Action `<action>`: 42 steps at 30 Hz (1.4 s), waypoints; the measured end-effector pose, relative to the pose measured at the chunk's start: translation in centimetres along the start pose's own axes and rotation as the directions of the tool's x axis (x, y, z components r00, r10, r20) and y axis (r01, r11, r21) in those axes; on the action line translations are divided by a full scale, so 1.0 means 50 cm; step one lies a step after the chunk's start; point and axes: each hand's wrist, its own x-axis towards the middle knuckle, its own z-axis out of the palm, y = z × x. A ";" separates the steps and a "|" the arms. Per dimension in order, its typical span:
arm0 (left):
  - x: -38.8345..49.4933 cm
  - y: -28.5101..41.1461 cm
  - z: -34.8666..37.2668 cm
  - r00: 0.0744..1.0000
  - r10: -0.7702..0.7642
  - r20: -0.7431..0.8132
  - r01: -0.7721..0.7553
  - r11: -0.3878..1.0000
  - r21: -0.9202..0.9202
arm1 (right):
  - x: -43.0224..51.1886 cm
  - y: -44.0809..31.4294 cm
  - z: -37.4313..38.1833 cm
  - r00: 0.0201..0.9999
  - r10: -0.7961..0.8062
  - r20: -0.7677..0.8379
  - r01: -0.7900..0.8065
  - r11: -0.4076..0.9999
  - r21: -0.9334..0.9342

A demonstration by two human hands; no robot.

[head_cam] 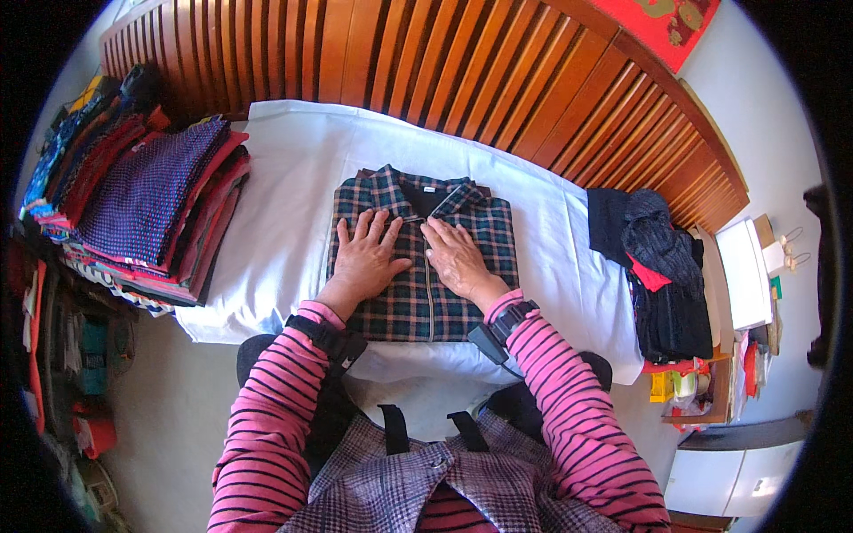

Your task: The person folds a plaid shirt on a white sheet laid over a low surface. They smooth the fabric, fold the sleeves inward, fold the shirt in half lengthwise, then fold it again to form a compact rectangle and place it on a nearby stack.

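A folded plaid shirt [393, 313] in dark green, black and pinkish tan lies front up on a white sheet [293, 160], its collar away from me. A zip runs down its middle, and a small label shows inside the neck. My left hand [366, 260] rests flat on the shirt's left front, fingers spread. On the other side of the zip, my right hand [460, 260] lies palm down, its fingertips near the zip just below the collar. Neither hand grips the cloth. Both wrists wear dark straps, and a cabled device hangs by the right one.
Tall piles of folded clothes [153, 193] stand at the left end of the sheet. Dark garments [666, 273] are stacked at the right end. Behind rises a slatted wooden headboard [426, 60]. A white cabinet [726, 476] stands low at right, and a red box [93, 430] sits at lower left.
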 end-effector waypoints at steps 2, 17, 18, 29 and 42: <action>0.000 -0.001 0.001 1.000 -0.011 -0.007 0.011 1.000 -0.029 | -0.015 0.001 -0.012 1.000 0.006 0.026 -0.006 1.000 -0.008; -0.091 0.004 -0.036 0.999 -0.038 0.039 0.038 0.999 -0.004 | -0.243 0.038 -0.044 0.988 0.132 -0.084 -0.138 0.988 -0.073; -0.098 0.002 -0.038 0.997 -0.045 0.065 0.044 0.999 0.009 | -0.244 0.040 -0.034 0.985 0.111 -0.128 -0.117 0.992 -0.040; -0.086 0.019 -0.067 0.993 -0.118 0.021 0.118 0.993 0.012 | -0.199 0.061 -0.102 0.987 0.087 -0.132 -0.086 0.996 0.017; -0.006 -0.004 -0.021 0.996 -0.056 0.064 0.055 0.998 0.024 | -0.020 0.108 -0.063 0.993 0.100 -0.065 -0.107 0.989 -0.107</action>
